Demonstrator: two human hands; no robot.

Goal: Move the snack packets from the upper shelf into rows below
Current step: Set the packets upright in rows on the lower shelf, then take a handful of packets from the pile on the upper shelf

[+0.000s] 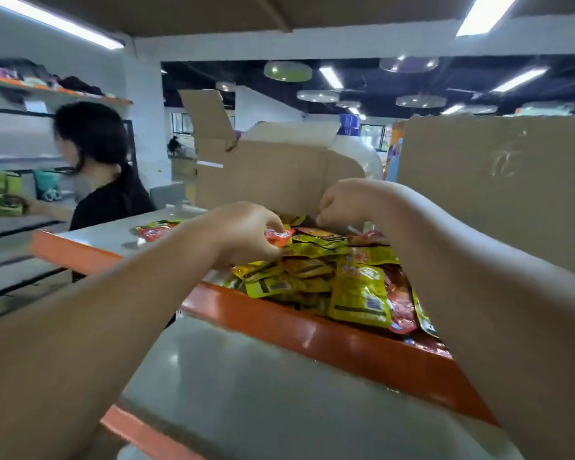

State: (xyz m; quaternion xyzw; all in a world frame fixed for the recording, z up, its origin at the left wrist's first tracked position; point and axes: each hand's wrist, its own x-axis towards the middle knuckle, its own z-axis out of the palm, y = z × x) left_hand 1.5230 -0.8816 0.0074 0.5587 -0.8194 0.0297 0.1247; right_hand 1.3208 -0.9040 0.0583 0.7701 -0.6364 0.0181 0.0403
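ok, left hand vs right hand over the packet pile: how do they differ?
Left hand pinches a red packet at the left side of the pile; right hand is curled farther back near the open cardboard box, its hold hidden. Left hand sits lower in view than right hand. Both reach over the shelf's orange rim onto that pile.

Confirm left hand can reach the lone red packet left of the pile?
Probably yes: the lone red packet lies on open shelf beside the left hand, nothing between them. But that hand already pinches a second packet, so its grip is taken.
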